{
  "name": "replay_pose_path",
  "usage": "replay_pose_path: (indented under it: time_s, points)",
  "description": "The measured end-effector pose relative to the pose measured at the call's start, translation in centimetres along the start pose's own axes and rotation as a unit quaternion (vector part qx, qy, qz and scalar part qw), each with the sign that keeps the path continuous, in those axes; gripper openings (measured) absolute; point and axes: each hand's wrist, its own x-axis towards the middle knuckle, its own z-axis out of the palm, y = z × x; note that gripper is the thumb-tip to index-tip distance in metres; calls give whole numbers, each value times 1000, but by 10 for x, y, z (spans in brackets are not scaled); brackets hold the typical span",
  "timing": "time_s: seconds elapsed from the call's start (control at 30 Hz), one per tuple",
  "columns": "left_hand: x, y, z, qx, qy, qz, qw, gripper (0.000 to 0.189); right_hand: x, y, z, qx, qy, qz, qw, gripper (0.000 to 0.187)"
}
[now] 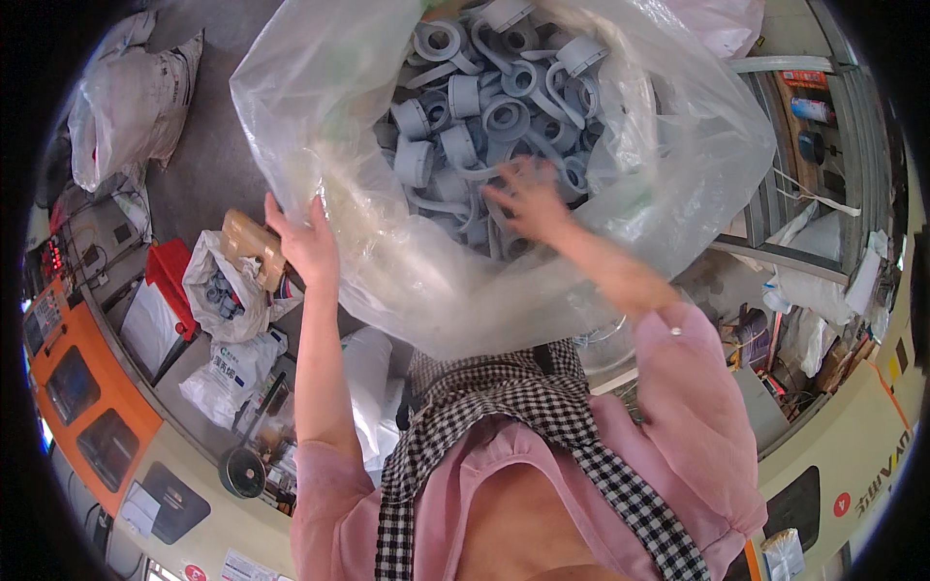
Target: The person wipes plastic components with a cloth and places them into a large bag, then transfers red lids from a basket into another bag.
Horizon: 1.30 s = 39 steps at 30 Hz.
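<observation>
A large translucent plastic bag (450,312) stands wide open before me, filled with grey molded plastic parts (506,118) that have round collars and curved arms. At the bag's left side, my left hand (305,243) has its thumb and fingers about the plastic film. My right hand (529,200) reaches inside over the near part of the heap, fingers spread and blurred. Its fingertips are at the grey parts, and no part is plainly held.
A woven sack (225,290) with grey pieces and a cardboard box (253,247) stand at left, near a red bin (171,283). An orange and cream machine (94,399) lines the left. Metal shelving (781,254) stands at right. A long-handled black pan (242,470) lies lower left.
</observation>
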Motion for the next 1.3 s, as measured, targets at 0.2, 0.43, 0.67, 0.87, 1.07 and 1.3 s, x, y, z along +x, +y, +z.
replay_pose_path:
  time_s: [0.2,0.43,0.67,0.87,1.07,1.3]
  points:
    - [-15,-12,41,75,-119,-69,988,46,-163,112,33,-96,-290,179,935,80]
    - [-42,-59,80,199,-233,40,951,21,-95,100,54,-21,-396,355,846,60]
    - [-47,-65,68,206,-264,-1,942,23,-30,22,46,37,99,111,988,37]
    - [-38,-65,54,91,-307,-19,947,41,33,-32,32,152,63,197,966,37]
    - [-32,-78,42,-51,-305,34,950,58,151,-70,28,697,140,479,515,46]
    - [-22,-118,-10,-116,-395,82,908,59,218,-96,82,659,348,498,443,49]
